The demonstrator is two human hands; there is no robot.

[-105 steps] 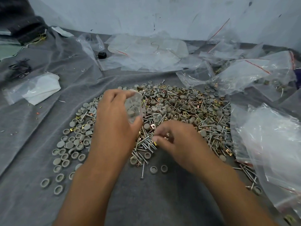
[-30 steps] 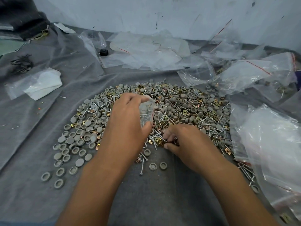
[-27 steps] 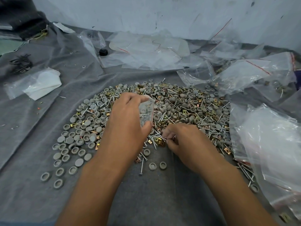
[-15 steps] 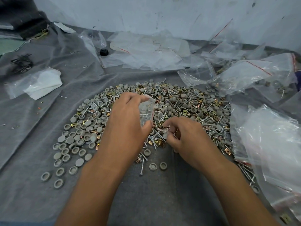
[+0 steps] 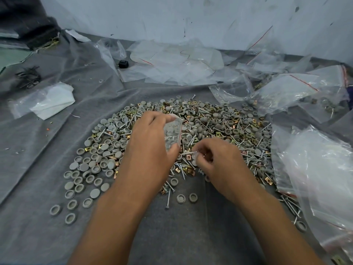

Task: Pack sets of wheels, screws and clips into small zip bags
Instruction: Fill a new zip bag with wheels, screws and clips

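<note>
Fingertips point(image 5: 197, 154) of right hand point(image 5: 219, 161): curled, pinching one silver screw point(image 5: 188, 153) with small parts, just above the near edge of the heap; what else the fingers enclose cannot be told. Left hand point(image 5: 150, 148): thumb and fingers clasped round a small zip bag point(image 5: 172, 133), clear, held upright with its mouth toward the right hand, some hardware visible inside. Heap point(image 5: 210, 129): grey wheels, silver screws and brass-coloured clips mixed, spread beneath and beyond both hands; loose grey wheels point(image 5: 84, 180) trail to the left. Grey cloth point(image 5: 181, 236): covers the work surface. Empty clear bags point(image 5: 172, 62): stacked at the far side. Larger plastic bags point(image 5: 315, 169): crumpled at the right. White folded sheet in plastic point(image 5: 51, 100): far left.
</note>
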